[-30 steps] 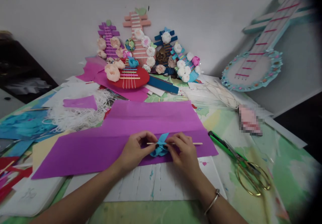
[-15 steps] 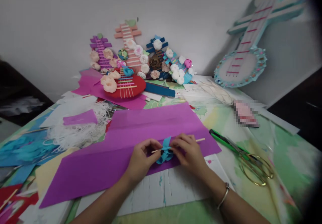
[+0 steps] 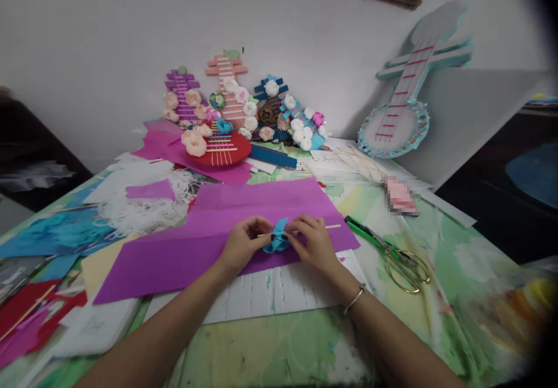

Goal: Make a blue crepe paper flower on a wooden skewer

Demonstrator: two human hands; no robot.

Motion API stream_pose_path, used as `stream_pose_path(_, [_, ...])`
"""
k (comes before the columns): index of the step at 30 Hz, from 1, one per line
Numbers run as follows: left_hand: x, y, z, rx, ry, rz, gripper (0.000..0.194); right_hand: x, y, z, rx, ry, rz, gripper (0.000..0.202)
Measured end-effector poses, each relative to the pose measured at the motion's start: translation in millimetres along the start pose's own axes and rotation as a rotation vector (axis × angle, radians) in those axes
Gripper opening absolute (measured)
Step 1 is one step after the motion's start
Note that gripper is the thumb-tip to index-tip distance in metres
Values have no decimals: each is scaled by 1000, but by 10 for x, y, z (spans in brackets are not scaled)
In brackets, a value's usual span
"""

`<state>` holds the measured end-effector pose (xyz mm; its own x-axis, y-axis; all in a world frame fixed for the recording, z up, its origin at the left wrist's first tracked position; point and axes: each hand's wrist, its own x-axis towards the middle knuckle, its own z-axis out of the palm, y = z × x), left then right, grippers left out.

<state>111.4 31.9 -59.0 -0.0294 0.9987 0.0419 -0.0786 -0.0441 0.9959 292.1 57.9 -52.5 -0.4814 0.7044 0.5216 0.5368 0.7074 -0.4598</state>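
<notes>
Between my hands is a ruffled blue paper strip [image 3: 276, 241], gathered around a thin wooden stick [image 3: 333, 226] whose end juts out to the right. My left hand [image 3: 244, 241] pinches the stick and the ruffle's left side, thumb and fingers closed. On the other side my right hand [image 3: 311, 238] has its fingertips closed on the blue strip, and part of the stick runs hidden behind them. Both hands are just over a large purple sheet [image 3: 174, 263], which lies partly on a white board [image 3: 244, 298].
Right of the sheet lie gold-handled scissors [image 3: 405, 269] beside a green cutter [image 3: 364, 231]. White shredded strands [image 3: 135, 211] and blue crepe scraps [image 3: 61, 237] are on the left. Flower-decorated paper instruments [image 3: 229, 100] stand along the wall, with a larger pale-blue one [image 3: 394, 124] at right.
The camera view has shifted, so the table and hands appear slightly smaller and further left, with more of the front edge showing. Both hands keep their hold on the blue strip and stick.
</notes>
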Motion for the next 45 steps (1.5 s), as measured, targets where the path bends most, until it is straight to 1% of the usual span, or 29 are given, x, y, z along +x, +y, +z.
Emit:
stream_pose_path(9, [-18,31,20,-29,-14,50,22,-14,-9,-5,30,48,-4,6])
stream_pose_path(13, [-43,50,34,-50,-16,40,23,-19,-5,-14,12,44,-17,6])
stream_pose_path(19, [-31,52,51,-77,-36,52,23,-18,18,-18,14,70,-33,4])
stream_pose_path(32, [-35,77,46,-49,-47,74,24,-16,-1,-22,31,66,-30,3])
stream_pose_path(40, [-7,10,43,-80,-62,73,22,-14,4,-41,-8,81,-52,6])
stream_pose_path(45, [-9,-7,35,-77,-39,58,22,-12,19,-19,-19,73,-46,6])
